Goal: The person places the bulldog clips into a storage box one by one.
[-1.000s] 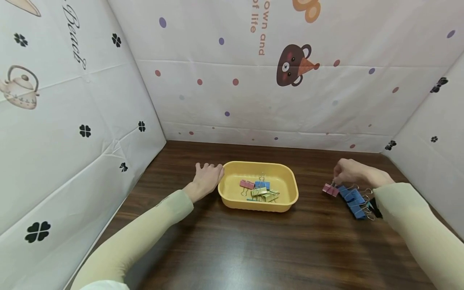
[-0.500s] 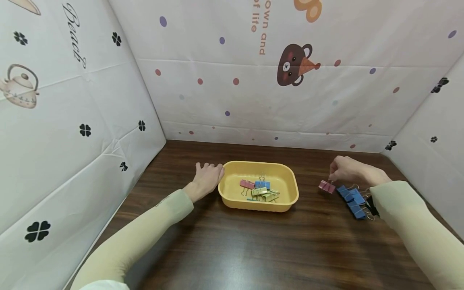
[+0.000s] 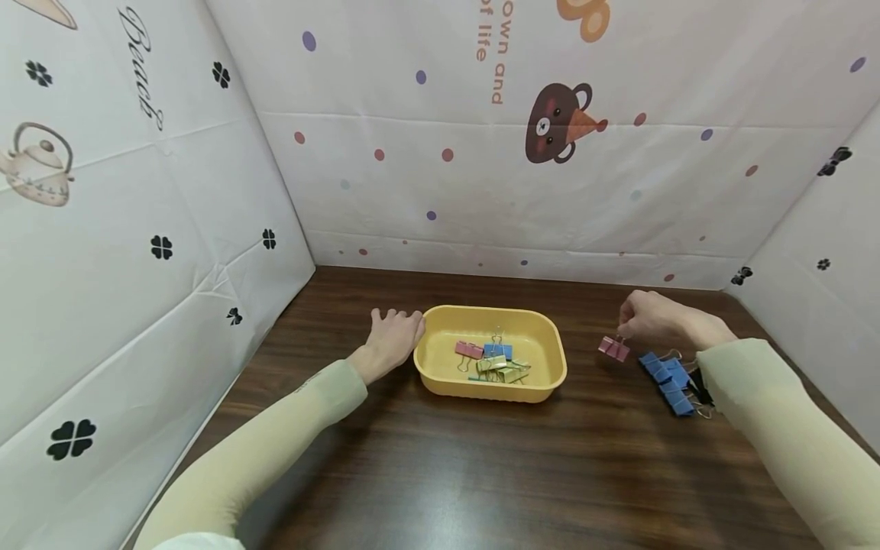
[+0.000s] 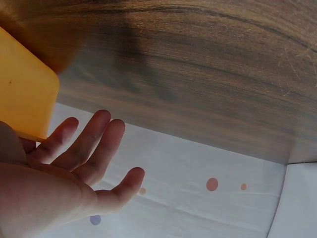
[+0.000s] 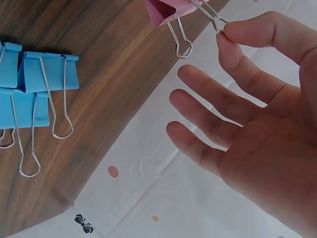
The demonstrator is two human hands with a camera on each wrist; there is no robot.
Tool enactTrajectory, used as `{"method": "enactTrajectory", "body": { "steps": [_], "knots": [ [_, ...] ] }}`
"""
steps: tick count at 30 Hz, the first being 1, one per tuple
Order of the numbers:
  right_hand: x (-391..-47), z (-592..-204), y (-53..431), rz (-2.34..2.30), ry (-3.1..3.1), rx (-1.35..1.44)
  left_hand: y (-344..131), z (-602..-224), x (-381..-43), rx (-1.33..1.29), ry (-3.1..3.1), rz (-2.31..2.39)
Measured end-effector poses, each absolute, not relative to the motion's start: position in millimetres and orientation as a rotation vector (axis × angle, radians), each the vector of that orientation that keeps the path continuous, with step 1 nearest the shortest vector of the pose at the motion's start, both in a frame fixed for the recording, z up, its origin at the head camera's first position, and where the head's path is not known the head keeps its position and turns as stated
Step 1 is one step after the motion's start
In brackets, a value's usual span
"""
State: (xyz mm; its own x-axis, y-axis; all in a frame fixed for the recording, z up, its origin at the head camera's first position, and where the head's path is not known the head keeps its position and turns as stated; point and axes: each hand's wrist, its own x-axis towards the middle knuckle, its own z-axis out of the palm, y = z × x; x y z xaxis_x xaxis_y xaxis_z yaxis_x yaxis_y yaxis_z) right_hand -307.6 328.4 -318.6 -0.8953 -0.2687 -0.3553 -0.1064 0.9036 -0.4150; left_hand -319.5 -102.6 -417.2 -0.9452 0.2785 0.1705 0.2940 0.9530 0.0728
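My right hand [image 3: 653,315] pinches one wire handle of a pink binder clip [image 3: 614,349] between thumb and forefinger. In the right wrist view the pink binder clip [image 5: 168,9] hangs at the top, its second handle loose, with the other three fingers loosely bent below. On the far side, my left hand [image 3: 390,342] holds the left rim of a yellow plastic tray [image 3: 491,390]. The left wrist view has the yellow tray [image 4: 25,84] at its corner, partly hiding the thumb and forefinger. Inside the tray lie several binder clips: pink [image 3: 469,350], blue [image 3: 498,351] and yellow-green [image 3: 491,363].
Blue binder clips [image 3: 668,376] lie grouped at the right, beside a black thing [image 3: 701,388] half hidden by the right sleeve. The dark wooden table [image 3: 440,466] ends against printed white cloth walls [image 3: 385,198] at the back and both sides.
My right hand has moved left and slightly back, carrying the pink binder clip away from the blue ones. The left hand and the tray have stayed in place.
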Motion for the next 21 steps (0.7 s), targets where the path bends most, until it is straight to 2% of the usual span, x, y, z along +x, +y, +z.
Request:
{"method": "enactTrajectory", "body": {
  "steps": [11, 21],
  "knots": [
    [-312, -315, 320, -0.427, 2.735, -0.386, -102, -418, -321, -0.431, -2.950, -0.138],
    [-309, -313, 313, -0.458, 2.724, -0.323, -103, -419, -321, -0.428, -2.956, -0.138]
  ]
}}
